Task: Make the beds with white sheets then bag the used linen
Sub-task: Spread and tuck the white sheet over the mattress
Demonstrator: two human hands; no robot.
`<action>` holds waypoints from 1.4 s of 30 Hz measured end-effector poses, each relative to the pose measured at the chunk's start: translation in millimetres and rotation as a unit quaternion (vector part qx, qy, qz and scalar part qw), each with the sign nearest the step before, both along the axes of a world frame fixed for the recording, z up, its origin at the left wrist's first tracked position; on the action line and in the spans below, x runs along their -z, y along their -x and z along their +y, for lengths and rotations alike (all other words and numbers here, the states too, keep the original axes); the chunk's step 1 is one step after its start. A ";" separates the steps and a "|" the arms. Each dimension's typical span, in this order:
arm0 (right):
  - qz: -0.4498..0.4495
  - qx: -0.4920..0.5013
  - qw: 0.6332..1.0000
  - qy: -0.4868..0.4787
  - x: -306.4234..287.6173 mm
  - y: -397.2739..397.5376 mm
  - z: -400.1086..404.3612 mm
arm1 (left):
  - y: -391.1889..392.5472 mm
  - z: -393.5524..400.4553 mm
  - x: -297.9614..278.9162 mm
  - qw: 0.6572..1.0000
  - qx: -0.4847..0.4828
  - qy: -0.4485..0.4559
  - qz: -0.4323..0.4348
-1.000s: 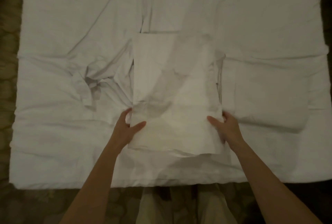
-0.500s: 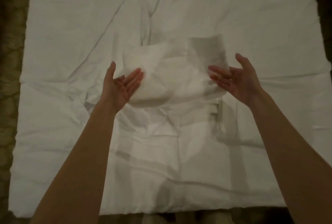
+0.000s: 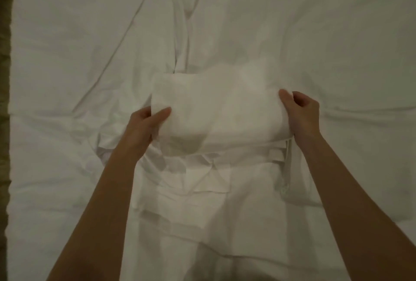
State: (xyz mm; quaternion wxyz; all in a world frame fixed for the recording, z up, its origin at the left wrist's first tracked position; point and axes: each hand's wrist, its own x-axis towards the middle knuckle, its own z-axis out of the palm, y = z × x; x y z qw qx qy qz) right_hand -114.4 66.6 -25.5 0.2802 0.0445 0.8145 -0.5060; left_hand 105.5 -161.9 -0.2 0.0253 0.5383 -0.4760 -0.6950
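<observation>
A folded white sheet [image 3: 218,109] is lifted a little above the middle of the bed. My left hand [image 3: 146,125] grips its left end, thumb on top and fingers underneath. My right hand [image 3: 301,118] grips its right end with fingers curled around the fold. A partly unfolded length of the same sheet [image 3: 202,202] trails from the bundle toward me, showing several layered folds. Beneath lies the bed's wrinkled white cover [image 3: 90,55]. Motion blur softens the far edge of the bundle.
The bed fills nearly the whole view. A strip of dark patterned carpet [image 3: 4,78] runs along the left edge. Long creases cross the cover toward the far side of the bed.
The folded sheet left my hands and opened partway across the bed. Both hands, open half a second ago, now grip the bundle's ends. The camera has moved closer over the bed.
</observation>
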 end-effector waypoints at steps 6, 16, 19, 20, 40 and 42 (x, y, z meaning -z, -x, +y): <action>-0.129 0.114 0.980 0.105 10.9 -16.1 10.7 | -27.8 35.6 19.5 0.997 -0.054 -0.044 0.036; 0.081 0.078 0.993 0.031 -4.8 -49.2 23.8 | -15.8 56.1 3.8 0.975 -0.024 0.221 0.004; 0.089 0.090 0.992 0.003 1.8 -52.0 27.1 | -17.3 58.0 7.8 0.985 -0.067 0.158 0.017; 0.067 0.091 0.993 -0.027 6.6 -55.9 32.2 | -24.6 62.1 12.7 0.991 -0.061 0.114 0.018; 0.012 0.050 0.996 -0.079 8.9 -59.6 47.5 | -47.3 80.3 19.8 0.978 0.030 0.195 -0.068; 0.016 0.019 0.991 -0.130 11.4 -61.9 53.0 | -47.8 86.3 24.9 0.966 0.058 0.220 -0.124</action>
